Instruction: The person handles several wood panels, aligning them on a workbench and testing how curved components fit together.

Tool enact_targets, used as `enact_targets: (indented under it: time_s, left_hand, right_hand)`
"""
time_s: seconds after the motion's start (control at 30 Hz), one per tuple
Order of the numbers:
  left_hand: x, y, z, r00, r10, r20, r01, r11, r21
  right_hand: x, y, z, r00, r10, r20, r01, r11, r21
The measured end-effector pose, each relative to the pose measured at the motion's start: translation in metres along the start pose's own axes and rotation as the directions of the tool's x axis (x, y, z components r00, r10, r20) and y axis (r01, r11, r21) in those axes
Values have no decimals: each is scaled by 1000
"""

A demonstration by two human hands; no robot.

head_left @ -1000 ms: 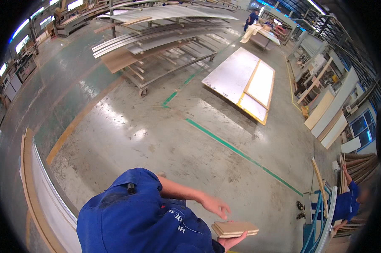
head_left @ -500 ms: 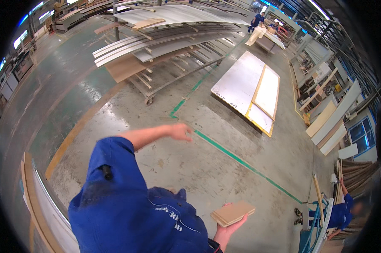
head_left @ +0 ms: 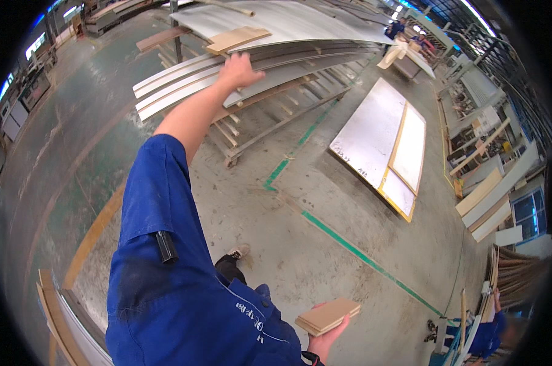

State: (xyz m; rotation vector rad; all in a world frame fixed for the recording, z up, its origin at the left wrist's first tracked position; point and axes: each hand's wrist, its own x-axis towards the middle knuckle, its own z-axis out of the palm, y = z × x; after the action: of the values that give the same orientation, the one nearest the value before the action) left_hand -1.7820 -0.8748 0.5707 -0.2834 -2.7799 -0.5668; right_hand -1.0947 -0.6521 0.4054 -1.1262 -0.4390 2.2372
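My left hand [head_left: 238, 71] is stretched far forward with its fingers spread, over the edge of the grey sheets stacked on a wheeled rack [head_left: 251, 85]. It holds nothing. A small stack of light wooden boards [head_left: 236, 39] lies on the top sheet just beyond it. My right hand [head_left: 323, 341], low at the bottom edge, grips a short stack of light wooden boards [head_left: 328, 316] from below. My blue work sleeve [head_left: 160, 201] fills the lower left.
Large pale panels [head_left: 382, 143] lie flat on the concrete floor to the right. A green floor line [head_left: 361, 256] runs diagonally. Boards lean at the lower left [head_left: 56, 317]. A person in blue [head_left: 483, 335] stands at the lower right; others work at a far table [head_left: 410, 46].
My left arm has swung up from beside the held boards and reached forward to the rack's sheets. The view has moved closer to the rack. My right hand keeps the boards.
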Motion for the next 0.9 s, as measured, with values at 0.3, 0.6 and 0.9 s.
enact_targets:
  time_s: [0.3,0.6,0.9]
  left_hand:
    - [147,-88,-12,994,-95,-45,101,983,155]
    - [183,-86,-21,944,-118,310,50,975,218]
    - [177,-90,-20,943,-186,277,161,981,109]
  right_hand:
    - [50,71,128,977,209,27,-204,970,-131]
    - [71,82,179,979,205,-9,-204,968,-147]
    - [78,73,155,985,172,4,-172,984,-51]
